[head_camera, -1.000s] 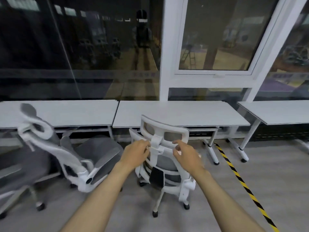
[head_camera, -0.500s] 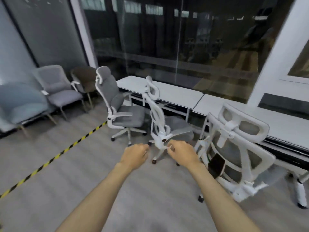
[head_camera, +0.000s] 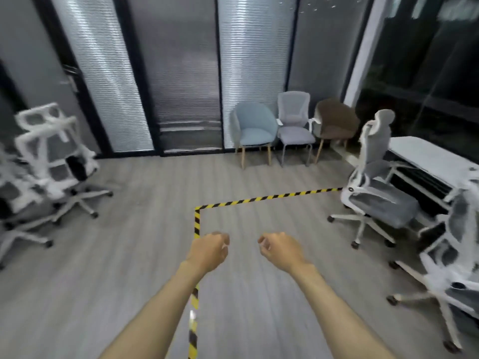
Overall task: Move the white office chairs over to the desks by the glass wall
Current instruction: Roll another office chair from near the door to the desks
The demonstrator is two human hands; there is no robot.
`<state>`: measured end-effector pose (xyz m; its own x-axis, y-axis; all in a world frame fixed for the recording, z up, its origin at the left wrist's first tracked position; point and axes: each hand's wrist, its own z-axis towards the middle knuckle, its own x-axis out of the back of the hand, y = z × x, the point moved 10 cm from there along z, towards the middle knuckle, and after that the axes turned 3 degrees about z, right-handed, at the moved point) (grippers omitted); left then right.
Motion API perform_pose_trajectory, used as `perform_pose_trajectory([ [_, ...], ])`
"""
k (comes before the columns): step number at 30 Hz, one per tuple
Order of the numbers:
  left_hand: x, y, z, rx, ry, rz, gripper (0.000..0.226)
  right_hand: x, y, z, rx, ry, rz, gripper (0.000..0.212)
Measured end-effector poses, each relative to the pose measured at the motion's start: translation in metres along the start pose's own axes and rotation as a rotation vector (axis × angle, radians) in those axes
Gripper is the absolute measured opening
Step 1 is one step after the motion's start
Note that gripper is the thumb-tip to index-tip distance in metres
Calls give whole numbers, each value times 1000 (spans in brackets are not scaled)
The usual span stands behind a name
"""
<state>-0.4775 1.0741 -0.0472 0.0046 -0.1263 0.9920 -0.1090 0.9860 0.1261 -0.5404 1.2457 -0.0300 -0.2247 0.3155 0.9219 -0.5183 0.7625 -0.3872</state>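
Fingers (head_camera: 225, 240) of the left hand (head_camera: 208, 252) are loosely curled and grasp nothing; the right hand (head_camera: 281, 251) matches it, fingers slack and empty, both held out over the grey wood-grain floor (head_camera: 124, 268) at centre frame. A strip of yellow-and-black hazard tape (head_camera: 261, 198) runs up from 6 o'clock beneath the left forearm, then bends toward 2 o'clock.

White-framed office chairs with grey mesh backs and star-shaped caster bases stand well apart from the hands. One chair (head_camera: 373, 182) sits at 3 o'clock, its tall headrest upright, just beside the pale, flat surface (head_camera: 427, 154) along the dark glass wall (head_camera: 427, 60). A second chair (head_camera: 451, 260) stands at 4 o'clock, partly cut by the frame edge. Another (head_camera: 54, 161) waits at 9 o'clock, blurred, with more white frames crowded near it.

At 1 o'clock, three small chairs line the slatted, blind-covered partition (head_camera: 181, 73): a rounded pale-blue tub chair (head_camera: 254, 128), a grey mesh armchair (head_camera: 294, 123) and a brown shell chair (head_camera: 334, 120).
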Motion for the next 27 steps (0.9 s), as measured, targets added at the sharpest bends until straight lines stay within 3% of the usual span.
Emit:
perform_pose_trajectory([
  [6, 19, -265, -112, 318, -10, -6, 25, -118, -254, 75, 251, -165, 8, 22],
  [12, 45, -446, -211, 562, 46, -56, 25, -190, -461, 118, 469, -249, -44, 23],
  [19, 55, -605, -277, 785, 93, -85, 26, -273, -631, 180, 621, -371, -13, 22],
  [27, 81, -782, -261, 936, 92, -45, 28, -345, -768, 312, 714, -450, 20, 21],
])
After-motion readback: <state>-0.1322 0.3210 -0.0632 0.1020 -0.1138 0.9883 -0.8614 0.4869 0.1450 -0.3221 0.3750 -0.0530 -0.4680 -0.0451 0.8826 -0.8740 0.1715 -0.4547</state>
